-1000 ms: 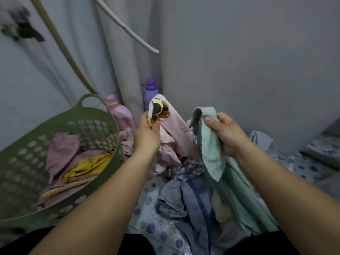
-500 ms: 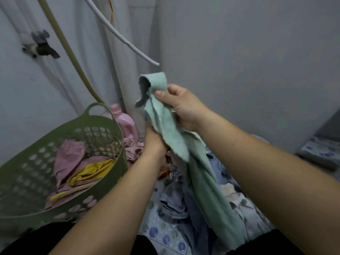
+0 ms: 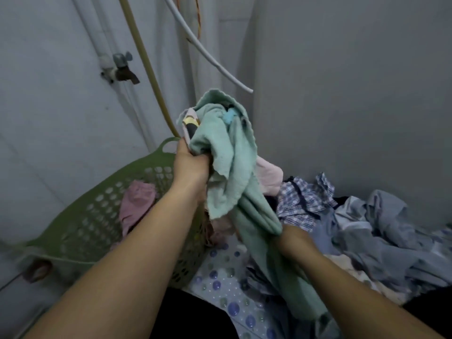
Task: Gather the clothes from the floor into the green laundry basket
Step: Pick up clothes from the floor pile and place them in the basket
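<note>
A person crouched in a laundry corner lifts a bundle of clothes above a green basket [image 3: 97,216]. The left hand [image 3: 189,165] is clenched around the top of a mint-green towel [image 3: 227,167], bunched together with a pale pink garment [image 3: 189,119] whose yellow-and-black print peeks out beside the thumb. The right hand [image 3: 291,243] grasps the same towel lower down, fingers wrapped around its folded middle.

The towel's long axis runs on a slant: its upper end points up toward the wall corner, and its lower end trails down and to the right, past the right wrist toward the bottom of the view. It hangs in the air, held just to the right of the basket's rim and above the floor, not yet inside.

The basket tilts against the left wall, its perforated side facing the viewer and its handle loop just behind the left hand. A pink garment [image 3: 137,204] already lies inside. To the right, a heap stays on the floor: a blue-and-white checked shirt [image 3: 300,201] nearest the towel, and rumpled grey-blue clothes [image 3: 381,231] spreading toward the far wall. A mat [image 3: 230,289] with blue bubble dots covers the floor below the arms. A tap [image 3: 122,69] and hoses [image 3: 146,64] hang on the wall above.
</note>
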{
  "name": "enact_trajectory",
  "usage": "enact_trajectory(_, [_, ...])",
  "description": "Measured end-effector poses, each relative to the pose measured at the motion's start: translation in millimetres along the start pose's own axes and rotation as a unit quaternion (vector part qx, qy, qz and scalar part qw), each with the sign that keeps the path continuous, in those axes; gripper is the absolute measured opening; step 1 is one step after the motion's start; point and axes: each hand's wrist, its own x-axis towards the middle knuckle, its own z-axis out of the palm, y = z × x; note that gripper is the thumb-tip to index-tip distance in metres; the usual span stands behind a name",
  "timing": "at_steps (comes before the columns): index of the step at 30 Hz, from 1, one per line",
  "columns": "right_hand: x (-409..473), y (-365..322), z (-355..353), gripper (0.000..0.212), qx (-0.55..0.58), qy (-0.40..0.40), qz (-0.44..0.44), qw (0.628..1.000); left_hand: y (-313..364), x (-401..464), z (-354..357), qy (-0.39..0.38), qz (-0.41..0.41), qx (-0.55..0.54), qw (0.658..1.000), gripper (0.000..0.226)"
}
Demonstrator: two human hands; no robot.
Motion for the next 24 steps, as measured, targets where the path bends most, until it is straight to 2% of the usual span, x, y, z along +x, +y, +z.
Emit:
enact_trajectory(2, [6.2,-20.6,-20.3,0.035,0.094,0.073,-0.014,0.993,9.7,3.8,-19.6,0.016,0.043,0.049,0.998,0.027])
enact_trajectory(3, [4.7,-37.1,-33.6,0.032,0.172,0.115,-0.039,0.977,15.9,5.5,-30.1,0.034,0.064,0.076,0.994,0.027])
enact_trajectory(4, [0.1,-55.6,-46.0,0.029,0.276,0.145,-0.07,0.948,21.3,7.8,-40.0,0.053,0.085,0.104,0.99,0.026])
enact_trajectory(6, [-18.2,-98.4,-66.9,0.026,0.471,0.16,-0.154,0.854,31.2,11.3,-59.5,0.079,0.135,0.159,0.975,0.033])
enact_trajectory(8, [-34.6,-144.9,-84.7,0.029,0.526,0.16,-0.253,0.797,42.1,11.3,-78.5,0.101,0.183,0.202,0.957,0.037])
enact_trajectory(11, [-53.0,-210.6,-88.3,0.026,0.495,0.157,-0.387,0.762,53.0,9.9,-108.3,0.15,0.239,0.265,0.922,0.041])
enact_trajectory(13, [-57.1,-240.8,-74.8,0.033,0.405,0.17,-0.447,0.779,54.0,9.2,-128.8,0.18,0.268,0.329,0.887,0.05])
enact_trajectory(15, [-54.2,-251.1,-54.6,0.041,0.276,0.148,-0.483,0.818,41.1,13.6,-149.5,0.175,0.245,0.406,0.863,0.06])
enact_trajectory(17, [-41.6,-248.5,-31.1,0.046,0.108,0.021,-0.501,0.858,15.1,22.5,-175.9,0.106,0.156,0.526,0.829,0.07])
enact_trajectory(19, [-24.5,-234.7,-12.7,0.055,-0.089,-0.063,-0.444,0.889,-11.8,25.9,-195.1,-0.02,0.004,0.661,0.75,0.082])
enact_trajectory(20, [-16.9,-226.9,-7.7,0.062,-0.132,-0.066,-0.415,0.898,-23.5,25.7,-202.0,-0.068,-0.066,0.698,0.71,0.083])
enact_trajectory(21, [-11.7,-219.0,-6.7,0.066,-0.136,-0.057,-0.394,0.907,-32.3,24.8,-205.8,-0.098,-0.108,0.713,0.686,0.08])
enact_trajectory(22, [-7.6,-211.9,-8.6,0.067,-0.123,-0.043,-0.386,0.913,-38.5,26.6,-207.5,-0.111,-0.123,0.713,0.682,0.076])
enact_trajectory(24, [-1.8,-193.4,-17.3,0.063,-0.094,-0.015,-0.369,0.924,-43.4,32.3,-202.4,-0.113,-0.105,0.698,0.699,0.075])
